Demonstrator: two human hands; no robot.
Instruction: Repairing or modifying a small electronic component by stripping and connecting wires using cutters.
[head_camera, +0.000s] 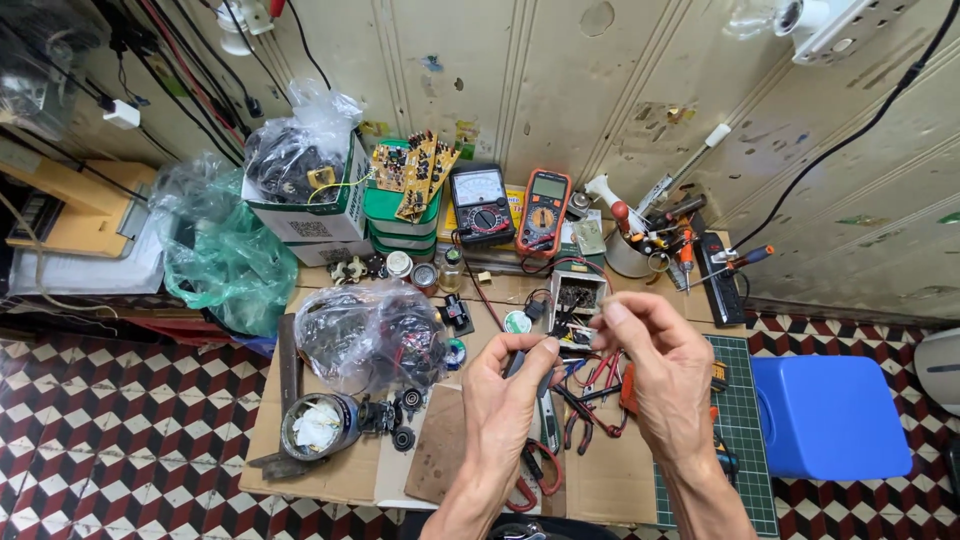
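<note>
My left hand (510, 385) pinches a small dark part (516, 362) above the table (600, 480) | my right hand (655, 365) at 3 o'clock, fingers curled, holding a thin wire, I think | risk: part slips into pliers (590, 400) clutter at 6 o'clock.

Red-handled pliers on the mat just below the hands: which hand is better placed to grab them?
Probably right. The left hand grips a small dark part; the right hand pinches only something thin and hovers nearer the red-handled pliers.
</note>
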